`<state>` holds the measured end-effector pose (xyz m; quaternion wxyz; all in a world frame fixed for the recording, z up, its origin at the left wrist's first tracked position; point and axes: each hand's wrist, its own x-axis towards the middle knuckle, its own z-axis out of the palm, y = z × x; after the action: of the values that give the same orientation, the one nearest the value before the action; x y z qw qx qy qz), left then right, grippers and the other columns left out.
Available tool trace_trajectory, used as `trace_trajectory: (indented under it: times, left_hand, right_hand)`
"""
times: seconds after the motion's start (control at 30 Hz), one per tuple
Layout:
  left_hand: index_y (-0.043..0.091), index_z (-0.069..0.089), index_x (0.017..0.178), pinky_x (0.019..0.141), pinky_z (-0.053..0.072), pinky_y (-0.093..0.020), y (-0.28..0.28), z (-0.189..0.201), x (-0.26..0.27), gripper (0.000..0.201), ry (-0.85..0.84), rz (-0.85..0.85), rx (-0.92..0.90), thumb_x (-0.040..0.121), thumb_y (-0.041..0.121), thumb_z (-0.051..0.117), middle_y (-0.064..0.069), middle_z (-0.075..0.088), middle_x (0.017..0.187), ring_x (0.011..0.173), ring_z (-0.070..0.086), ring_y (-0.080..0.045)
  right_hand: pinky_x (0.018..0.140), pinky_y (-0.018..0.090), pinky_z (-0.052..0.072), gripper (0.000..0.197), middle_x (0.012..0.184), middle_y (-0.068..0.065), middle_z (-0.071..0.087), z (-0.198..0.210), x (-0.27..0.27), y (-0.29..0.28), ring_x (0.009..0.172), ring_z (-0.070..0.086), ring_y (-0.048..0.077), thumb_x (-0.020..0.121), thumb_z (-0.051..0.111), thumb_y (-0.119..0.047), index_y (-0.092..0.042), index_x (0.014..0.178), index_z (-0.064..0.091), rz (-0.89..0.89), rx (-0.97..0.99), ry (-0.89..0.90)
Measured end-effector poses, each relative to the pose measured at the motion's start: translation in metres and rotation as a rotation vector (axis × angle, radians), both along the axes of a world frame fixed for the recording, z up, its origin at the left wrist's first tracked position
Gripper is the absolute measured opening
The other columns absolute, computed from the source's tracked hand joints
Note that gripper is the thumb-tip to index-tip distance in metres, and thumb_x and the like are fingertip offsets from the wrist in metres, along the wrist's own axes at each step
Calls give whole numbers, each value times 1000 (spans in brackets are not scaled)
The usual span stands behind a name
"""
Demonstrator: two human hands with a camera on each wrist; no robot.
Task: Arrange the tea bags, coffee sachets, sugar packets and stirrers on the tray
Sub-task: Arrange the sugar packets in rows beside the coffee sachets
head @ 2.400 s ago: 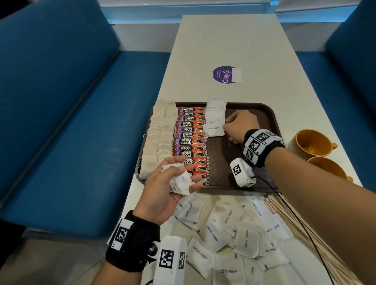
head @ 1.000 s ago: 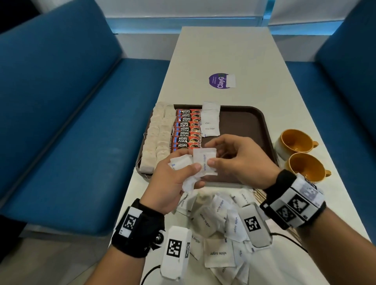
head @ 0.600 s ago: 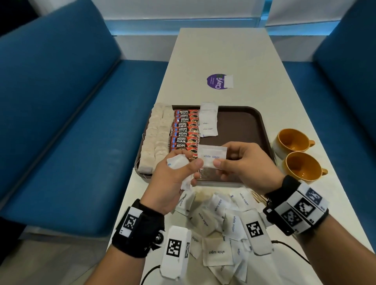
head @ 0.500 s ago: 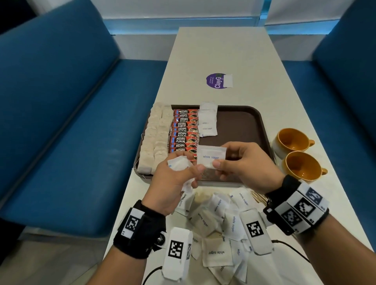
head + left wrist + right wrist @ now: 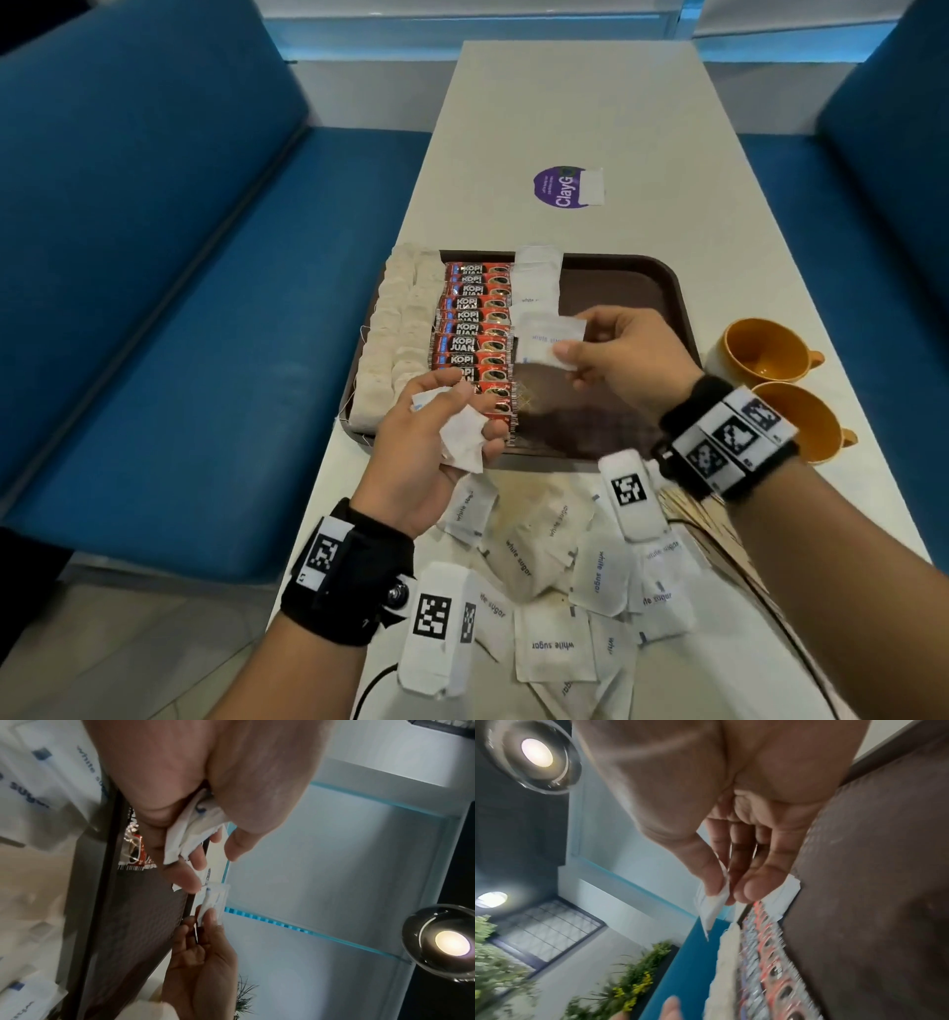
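Observation:
A brown tray (image 5: 626, 280) lies mid-table. On it run a column of pale tea bags (image 5: 393, 329), a column of red coffee sachets (image 5: 475, 329) and a short row of white sugar packets (image 5: 536, 280). My right hand (image 5: 562, 352) pinches one white sugar packet (image 5: 547, 342) above the tray, just below that row. My left hand (image 5: 464, 411) hovers at the tray's near left edge and grips a small bunch of sugar packets (image 5: 462, 442). The pinched packet (image 5: 712, 908) shows edge-on in the right wrist view. Loose sugar packets (image 5: 554, 580) lie in a heap on the table before the tray.
Two orange cups (image 5: 760, 352) stand right of the tray. Wooden stirrers (image 5: 714, 529) lie at the near right, mostly hidden by my right arm. A purple sticker (image 5: 562, 186) marks the far table. Blue benches (image 5: 154, 308) flank both sides.
My right hand took one sugar packet from the bunch in my left hand and carried it forward over the tray. My left hand has stayed near the tray's front edge.

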<state>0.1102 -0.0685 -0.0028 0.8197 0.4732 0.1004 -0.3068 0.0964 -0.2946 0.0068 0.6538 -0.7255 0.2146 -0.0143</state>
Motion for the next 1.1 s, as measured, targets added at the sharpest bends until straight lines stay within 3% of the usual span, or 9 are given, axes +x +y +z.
trace_trajectory:
  times: [0.17, 0.3, 0.4, 0.6, 0.9, 1.03, 1.1]
  left_hand:
    - [12, 53, 127, 72, 64, -46, 2, -6, 2, 35, 44, -26, -33, 95, -2, 55, -30, 70, 118, 88, 68, -43]
    - [8, 55, 128, 69, 63, -44, 3, -9, 4, 35, 51, -70, -26, 95, -4, 53, -27, 71, 118, 92, 70, -43]
    - [8, 56, 124, 68, 62, -43, 5, -10, 6, 30, 55, -72, -27, 97, -3, 52, -27, 71, 118, 91, 69, -43]
    - [8, 56, 122, 68, 62, -43, 5, -14, 10, 28, 59, -75, -28, 97, -3, 51, -26, 72, 116, 92, 69, -43]
    - [8, 56, 125, 71, 64, -44, 8, -16, 11, 30, 61, -71, -30, 97, -3, 51, -27, 71, 117, 94, 68, -45]
    - [8, 54, 127, 70, 63, -43, 8, -14, 11, 32, 62, -68, -33, 97, -2, 51, -27, 71, 117, 95, 66, -45]
    - [7, 54, 128, 70, 63, -43, 9, -14, 11, 32, 60, -68, -30, 97, -2, 51, -27, 71, 117, 94, 67, -45]
  right_hand:
    - [50, 21, 52, 7, 75, 5, 68, -28, 53, -25, 56, 59, 12, 90, 76, -9, -11, 89, 69, -19, -199, 144]
    - [51, 22, 50, 6, 82, 8, 71, -40, 74, -33, 65, 61, 15, 90, 77, -13, -11, 88, 72, 49, -293, 258]
    - [51, 22, 50, 10, 80, 8, 72, -42, 78, -33, 60, 61, 14, 87, 81, -13, -7, 89, 73, 71, -348, 303]
    - [56, 27, 57, 24, 78, 11, 76, -42, 84, -32, 61, 69, 17, 79, 89, -12, -9, 90, 68, -13, -354, 320]
    - [52, 27, 55, 27, 77, 10, 75, -36, 85, -23, 58, 67, 16, 80, 88, -20, -12, 90, 64, -81, -409, 376]
    - [61, 31, 60, 28, 81, 12, 75, -31, 83, -21, 63, 69, 20, 84, 85, -23, -13, 86, 59, -85, -414, 386]
    - [56, 30, 58, 26, 83, 12, 75, -31, 82, -20, 63, 70, 20, 86, 83, -23, -14, 88, 59, -104, -398, 374]
